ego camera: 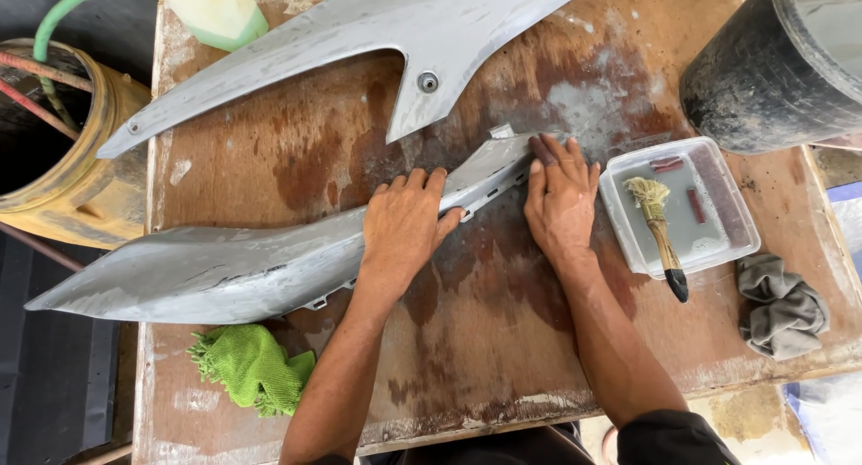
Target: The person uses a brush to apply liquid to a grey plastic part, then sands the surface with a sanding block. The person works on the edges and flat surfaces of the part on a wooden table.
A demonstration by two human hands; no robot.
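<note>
Across the middle of the wet wooden table (503,339) lies a long grey plastic fairing panel (206,272), light, stiff, probably slippery. The left hand (404,223) presses flat on its middle; the right hand (561,200) rests flat, fingers spread, at its narrow right tip.

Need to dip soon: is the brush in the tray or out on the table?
In: the brush lies bristles-down in the clear tray, handle over its near rim.

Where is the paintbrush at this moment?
In the head view, the paintbrush lies across the clear plastic tray at the right of the wooden table, just right of the right hand and left of the grey rag.
</note>
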